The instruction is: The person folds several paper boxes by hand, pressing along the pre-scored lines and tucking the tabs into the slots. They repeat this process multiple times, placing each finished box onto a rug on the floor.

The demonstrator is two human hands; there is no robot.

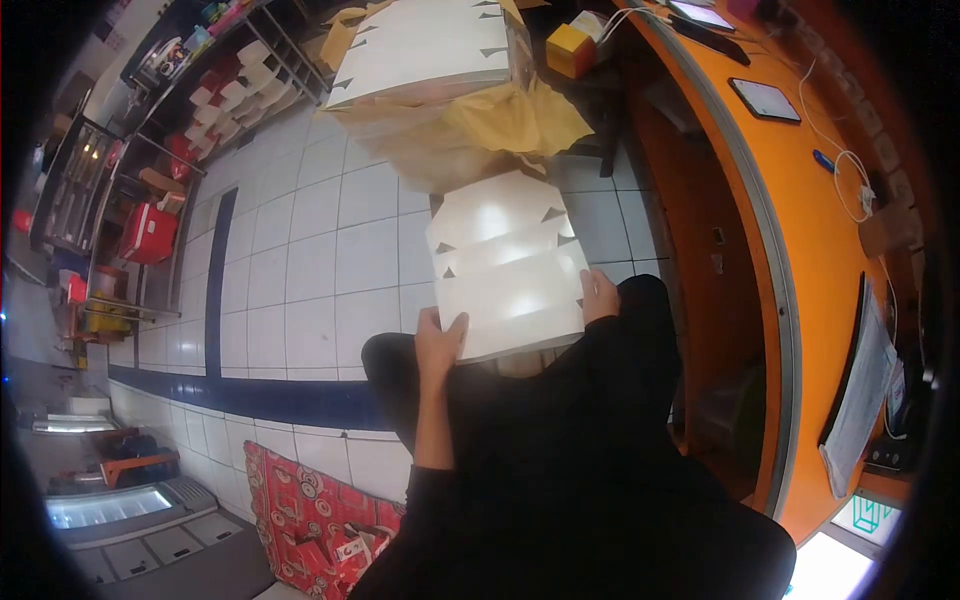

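Note:
A white, glossy cardboard box blank [505, 260] lies before me at lap height, creased across and notched along both sides. My left hand [440, 342] grips its near left edge, thumb on top. At the near right edge my right hand [600, 295] pinches it, with the fingertips partly hidden beneath the card. Beyond the blank's far end stands a stack of similar white notched blanks [425, 50], partly wrapped in torn brown paper [500, 120].
To the right runs an orange counter [740, 120] bearing a phone [765, 100], cables and a folded newspaper-like sheet [860, 390]. A yellow box [570, 52] is near the stack. Metal shelves with a red box [148, 232] stand left. A red patterned cloth [310, 520] lies at lower left.

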